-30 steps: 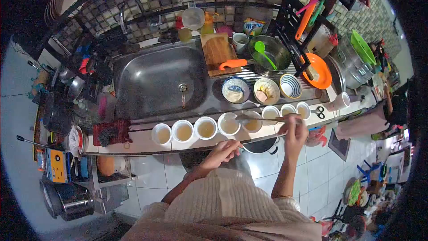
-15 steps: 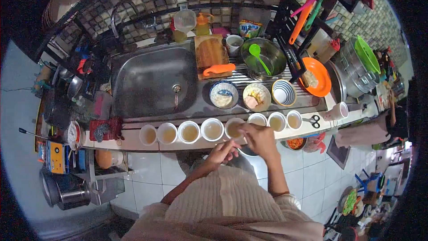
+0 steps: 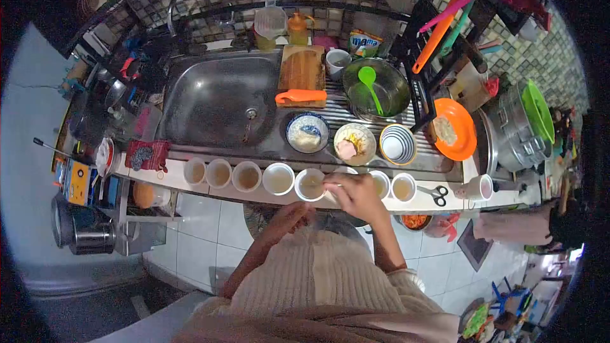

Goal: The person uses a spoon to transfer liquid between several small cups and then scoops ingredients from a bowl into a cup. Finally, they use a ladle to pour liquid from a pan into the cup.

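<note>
A row of several white cups with pale yellowish liquid lines the counter's front edge. My right hand point(image 3: 353, 195) reaches over the row, its fingers pinched at the right rim of one cup point(image 3: 310, 184). Whatever is between those fingertips is too small to make out. Behind that hand, another cup point(image 3: 344, 171) is partly hidden. My left hand point(image 3: 291, 218) hangs low in front of the counter edge, its fingers curled in. Shadow and blur hide what it may hold. A white cup point(image 3: 278, 179) stands left of the one I touch.
Behind the cups are a patterned bowl point(image 3: 307, 133), a bowl with pink and yellow food point(image 3: 354, 144) and a striped bowl point(image 3: 398, 144). A steel sink point(image 3: 216, 101) lies left, a pot with a green ladle point(image 3: 375, 92) right. Scissors point(image 3: 437, 195) rest near the cups.
The view has shifted, so the cups appear farther left. My right fingers have gone from over the cup to its right rim. My left hand has dropped lower, its fingers more curled.
</note>
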### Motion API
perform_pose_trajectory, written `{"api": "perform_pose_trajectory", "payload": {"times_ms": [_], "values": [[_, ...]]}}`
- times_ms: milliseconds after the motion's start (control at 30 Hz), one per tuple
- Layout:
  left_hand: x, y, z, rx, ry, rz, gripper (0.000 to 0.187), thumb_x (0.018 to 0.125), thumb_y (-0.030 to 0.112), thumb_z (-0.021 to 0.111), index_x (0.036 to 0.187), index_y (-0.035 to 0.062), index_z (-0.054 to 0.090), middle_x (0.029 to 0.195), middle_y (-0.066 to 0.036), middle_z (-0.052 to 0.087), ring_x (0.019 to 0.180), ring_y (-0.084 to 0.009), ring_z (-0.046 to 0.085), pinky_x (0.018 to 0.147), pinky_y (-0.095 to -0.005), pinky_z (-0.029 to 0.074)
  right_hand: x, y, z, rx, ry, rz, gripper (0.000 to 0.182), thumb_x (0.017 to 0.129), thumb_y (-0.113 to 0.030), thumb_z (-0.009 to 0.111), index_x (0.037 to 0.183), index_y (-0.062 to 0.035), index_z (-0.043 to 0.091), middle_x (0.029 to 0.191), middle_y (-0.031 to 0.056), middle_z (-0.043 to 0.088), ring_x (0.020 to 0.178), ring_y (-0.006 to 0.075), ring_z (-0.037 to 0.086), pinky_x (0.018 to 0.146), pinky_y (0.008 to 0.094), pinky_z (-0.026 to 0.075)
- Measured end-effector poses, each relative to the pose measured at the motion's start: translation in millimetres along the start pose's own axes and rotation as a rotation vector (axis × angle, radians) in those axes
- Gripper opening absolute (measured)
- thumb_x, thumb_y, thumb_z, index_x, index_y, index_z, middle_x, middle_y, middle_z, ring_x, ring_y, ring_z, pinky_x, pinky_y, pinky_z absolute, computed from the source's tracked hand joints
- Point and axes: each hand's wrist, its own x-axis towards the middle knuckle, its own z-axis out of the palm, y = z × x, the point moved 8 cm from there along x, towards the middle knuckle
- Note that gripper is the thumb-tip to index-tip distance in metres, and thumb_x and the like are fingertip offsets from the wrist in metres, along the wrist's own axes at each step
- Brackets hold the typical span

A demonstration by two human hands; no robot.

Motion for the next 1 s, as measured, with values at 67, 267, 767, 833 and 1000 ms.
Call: {"api": "perform_pose_trajectory", "payload": {"times_ms": [67, 267, 767, 833, 1000], "values": [[1.6, -11.1, 6.1, 0.031, -0.062, -0.057, 0.038, 0.090, 0.041, 0.041, 0.099, 0.0079, 0.057, 0.074, 0.002, 0.053, 0.059, -0.0038, 0.042, 0.048, -0.0183, 0.034, -10.0, 11.4, -27.7, 0.174, 0.144, 0.108, 0.008, 0.077, -0.006, 0.059, 0.084, -0.0044, 0.060, 0.067, 0.0119, 0.062, 0.053, 0.0225, 0.060, 0.050, 0.0299, 0.047], [15.5, -13.0, 35.9, -0.012, 0.003, 0.016, 0.036, 0.090, 0.038, 0.042, 0.096, 0.0060, 0.058, 0.073, 0.001, 0.053, 0.057, -0.0036, 0.041, 0.048, -0.0178, 0.033, -48.4, 40.5, -84.7, 0.382, 0.514, 0.258, 0.011, 0.084, -0.004, 0.048, 0.081, 0.0042, 0.055, 0.069, 0.0099, 0.062, 0.050, 0.0102, 0.055, 0.046, 0.0228, 0.043], [36.7, 10.9, 80.5, -0.250, 0.266, 0.044, 0.033, 0.087, 0.033, 0.046, 0.078, 0.0052, 0.060, 0.063, 0.001, 0.050, 0.045, -0.0047, 0.037, 0.040, -0.0194, 0.026, -35.5, 49.5, -42.2, -0.178, -0.075, 0.014, 0.013, 0.078, -0.022, 0.055, 0.087, -0.0132, 0.060, 0.069, 0.0118, 0.062, 0.060, 0.0271, 0.060, 0.052, 0.0374, 0.046], [36.5, 9.7, 81.2, -0.291, 0.248, 0.052, 0.032, 0.087, 0.032, 0.046, 0.078, 0.0056, 0.060, 0.062, 0.002, 0.049, 0.045, -0.0043, 0.036, 0.040, -0.0191, 0.025, -29.1, 51.7, -35.6, -0.120, -0.021, -0.029, 0.013, 0.078, -0.022, 0.056, 0.086, -0.0120, 0.060, 0.070, 0.0106, 0.062, 0.058, 0.0269, 0.060, 0.051, 0.0364, 0.046], [36.9, 6.2, 82.6, -0.328, 0.303, 0.117, 0.033, 0.087, 0.034, 0.046, 0.079, 0.0061, 0.060, 0.061, 0.003, 0.047, 0.044, -0.0032, 0.032, 0.039, -0.0186, 0.022, -25.8, 37.5, -35.4, -0.146, -0.202, -0.085, 0.014, 0.081, -0.025, 0.054, 0.085, -0.0131, 0.061, 0.065, 0.0090, 0.061, 0.054, 0.0293, 0.059, 0.051, 0.0375, 0.046]]}}
